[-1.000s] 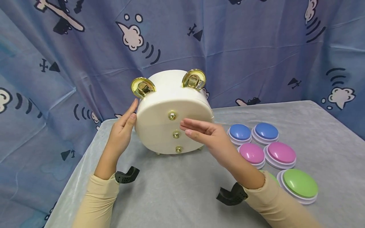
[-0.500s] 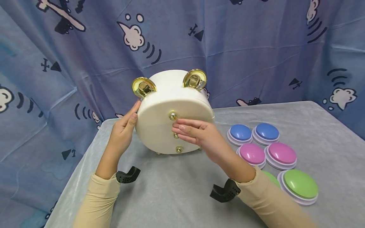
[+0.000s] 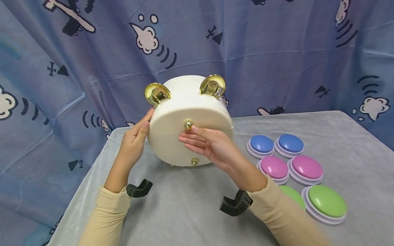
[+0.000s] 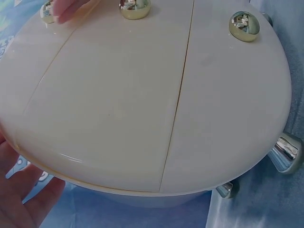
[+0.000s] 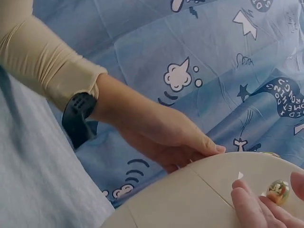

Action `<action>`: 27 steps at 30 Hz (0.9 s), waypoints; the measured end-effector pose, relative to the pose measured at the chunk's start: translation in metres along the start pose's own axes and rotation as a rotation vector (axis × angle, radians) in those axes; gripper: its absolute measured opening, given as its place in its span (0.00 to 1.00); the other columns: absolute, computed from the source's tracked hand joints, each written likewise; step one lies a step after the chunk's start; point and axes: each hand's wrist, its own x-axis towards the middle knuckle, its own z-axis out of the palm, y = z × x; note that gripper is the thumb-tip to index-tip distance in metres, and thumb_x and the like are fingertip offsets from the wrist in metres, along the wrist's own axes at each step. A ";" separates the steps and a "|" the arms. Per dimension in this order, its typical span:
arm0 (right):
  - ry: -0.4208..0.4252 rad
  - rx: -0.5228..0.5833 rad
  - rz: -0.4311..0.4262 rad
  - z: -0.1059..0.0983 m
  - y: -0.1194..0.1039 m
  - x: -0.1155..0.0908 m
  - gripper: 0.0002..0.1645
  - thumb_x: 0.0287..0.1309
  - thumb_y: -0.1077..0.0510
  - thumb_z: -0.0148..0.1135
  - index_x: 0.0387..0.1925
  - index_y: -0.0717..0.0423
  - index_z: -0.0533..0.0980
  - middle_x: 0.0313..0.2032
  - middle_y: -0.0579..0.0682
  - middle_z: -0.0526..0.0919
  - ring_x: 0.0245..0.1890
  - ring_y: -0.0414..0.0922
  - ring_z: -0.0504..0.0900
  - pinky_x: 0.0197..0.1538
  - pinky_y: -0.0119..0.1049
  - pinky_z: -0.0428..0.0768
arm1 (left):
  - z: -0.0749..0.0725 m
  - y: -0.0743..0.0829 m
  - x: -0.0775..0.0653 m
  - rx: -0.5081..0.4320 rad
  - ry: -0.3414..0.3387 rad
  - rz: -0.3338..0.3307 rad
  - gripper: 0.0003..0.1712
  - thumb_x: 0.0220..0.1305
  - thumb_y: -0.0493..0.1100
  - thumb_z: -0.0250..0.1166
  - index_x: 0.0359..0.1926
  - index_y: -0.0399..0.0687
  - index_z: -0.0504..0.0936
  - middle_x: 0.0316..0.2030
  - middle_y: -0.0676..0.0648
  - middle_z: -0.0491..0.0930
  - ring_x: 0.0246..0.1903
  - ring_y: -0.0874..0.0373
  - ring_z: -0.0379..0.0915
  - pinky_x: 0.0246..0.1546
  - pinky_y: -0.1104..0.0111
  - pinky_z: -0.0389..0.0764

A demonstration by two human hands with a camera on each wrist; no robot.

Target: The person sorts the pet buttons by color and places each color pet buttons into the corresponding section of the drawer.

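Note:
A white rounded drawer box point(image 3: 166, 140) with two gold ear-shaped pieces on top stands on the table. Seams divide its front into drawers with gold knobs. My left hand point(image 3: 130, 145) lies along the box's left side, fingers extended and thumb near the front edge. In front of the drawers is my right hand point(image 3: 215, 148), its fingers straight and palm partly turned up. Its thumb tip is right at the top knob point(image 3: 188, 124); the middle knob is hidden behind the hand. The bottom knob point(image 3: 194, 161) shows below. The right wrist view shows the right fingers point(image 5: 247, 204) around the knob point(image 5: 279, 191), without curling.
To the right sit several round push buttons: blue ones point(image 3: 289, 142), pink ones point(image 3: 307, 166) and green ones point(image 3: 327, 201). The right forearm partly covers a green one. A patterned blue curtain point(image 3: 261, 61) hangs behind the grey cloth-covered table point(image 3: 172, 212).
My right hand has moved left across the box front and rolled its palm upward, bringing the thumb to the top knob. The left hand stays against the side.

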 end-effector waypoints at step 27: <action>0.060 0.404 0.089 0.012 0.008 0.011 0.17 0.74 0.52 0.51 0.39 0.59 0.81 0.38 0.54 0.90 0.42 0.44 0.89 0.50 0.33 0.86 | -0.001 0.000 0.002 -0.017 -0.011 -0.033 0.25 0.81 0.49 0.43 0.74 0.58 0.65 0.74 0.57 0.62 0.74 0.62 0.56 0.76 0.64 0.57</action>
